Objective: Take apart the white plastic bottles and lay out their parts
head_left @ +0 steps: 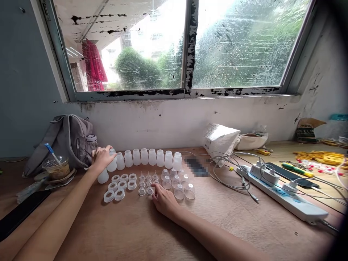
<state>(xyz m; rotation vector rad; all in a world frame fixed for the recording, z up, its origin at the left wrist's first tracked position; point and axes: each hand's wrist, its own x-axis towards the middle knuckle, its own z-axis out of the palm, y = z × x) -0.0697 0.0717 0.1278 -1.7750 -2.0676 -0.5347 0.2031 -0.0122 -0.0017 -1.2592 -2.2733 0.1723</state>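
At the left end of a row of frosted white small bottles (144,156), my left hand (102,157) has its fingers closed on the top of a bottle (111,165). Another bottle (103,176) stands just below this hand, nearer to me. My right hand (164,200) rests on the table with fingers curled, beside the clear pointed silicone teats (141,191). Its fingertips are at the nearest right teat; whether they pinch anything is hidden. White screw rings (119,194) lie in rows left of the teats. Clear dome caps (179,192) stand to their right.
A grey backpack (67,141) and a drink cup with a straw (56,166) are at the left. On the right lie a grey cable (231,177), a white power strip (288,199) and a phone (292,175). A white pouch (221,139) leans by the wall.
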